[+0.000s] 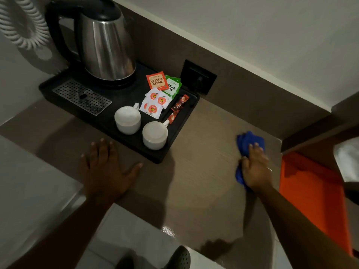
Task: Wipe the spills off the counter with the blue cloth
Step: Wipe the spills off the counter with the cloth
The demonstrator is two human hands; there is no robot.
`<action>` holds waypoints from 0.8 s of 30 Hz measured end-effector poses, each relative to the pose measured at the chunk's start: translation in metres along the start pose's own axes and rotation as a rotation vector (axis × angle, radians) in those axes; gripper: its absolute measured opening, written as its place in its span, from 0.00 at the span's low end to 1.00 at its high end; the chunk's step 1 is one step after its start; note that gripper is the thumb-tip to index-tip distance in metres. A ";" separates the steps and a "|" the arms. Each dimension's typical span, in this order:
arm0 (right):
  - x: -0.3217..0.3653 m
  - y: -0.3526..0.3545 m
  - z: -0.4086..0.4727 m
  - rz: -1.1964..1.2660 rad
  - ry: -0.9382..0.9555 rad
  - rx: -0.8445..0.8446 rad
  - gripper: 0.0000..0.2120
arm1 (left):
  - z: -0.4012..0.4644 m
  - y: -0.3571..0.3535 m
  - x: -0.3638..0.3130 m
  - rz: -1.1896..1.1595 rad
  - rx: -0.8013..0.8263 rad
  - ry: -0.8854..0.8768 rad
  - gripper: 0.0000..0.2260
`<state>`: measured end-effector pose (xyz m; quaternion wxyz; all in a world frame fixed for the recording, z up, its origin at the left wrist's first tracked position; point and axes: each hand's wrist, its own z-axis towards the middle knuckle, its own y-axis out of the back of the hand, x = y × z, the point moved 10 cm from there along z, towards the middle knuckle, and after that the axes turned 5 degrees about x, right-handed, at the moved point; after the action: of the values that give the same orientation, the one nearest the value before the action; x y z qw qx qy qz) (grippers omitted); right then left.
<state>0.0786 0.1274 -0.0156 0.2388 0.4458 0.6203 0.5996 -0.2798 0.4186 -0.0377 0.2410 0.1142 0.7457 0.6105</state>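
While pressed flat on the counter [204, 152], near its right edge: blue cloth [249, 141], bunched under right hand [255, 167], fingers curled over it. By the black tray's [136, 140] front corner: left hand [106, 167], fingers spread, holding nothing.

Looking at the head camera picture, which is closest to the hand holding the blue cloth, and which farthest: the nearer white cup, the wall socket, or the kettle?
From the right hand, pressing the blue cloth on the counter:
1. Nearer white cup, to its left at the tray's front corner.
2. Wall socket, up behind the tray on the back panel.
3. Kettle, far left at the tray's back.
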 end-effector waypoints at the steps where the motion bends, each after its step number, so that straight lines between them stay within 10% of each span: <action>1: -0.016 0.004 -0.014 -0.012 -0.094 -0.038 0.26 | -0.001 0.002 0.005 -0.007 0.001 0.004 0.47; 9: 0.003 -0.022 -0.054 0.150 -0.762 -0.063 0.30 | -0.004 0.002 -0.005 -0.027 -0.014 -0.029 0.47; 15: 0.190 -0.069 -0.055 -0.002 0.095 -0.038 0.28 | -0.004 0.003 -0.006 -0.030 -0.025 -0.048 0.47; 18: 0.176 -0.070 -0.090 -0.065 0.361 0.059 0.28 | -0.004 0.006 -0.006 -0.026 -0.023 -0.052 0.48; 24: 0.051 -0.046 -0.157 0.062 -0.129 -0.071 0.28 | -0.004 0.005 -0.006 -0.013 -0.022 -0.070 0.47</action>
<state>-0.0891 0.0922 -0.0211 0.2751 0.4939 0.5679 0.5982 -0.2770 0.4138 -0.0306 0.2722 0.1279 0.7309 0.6126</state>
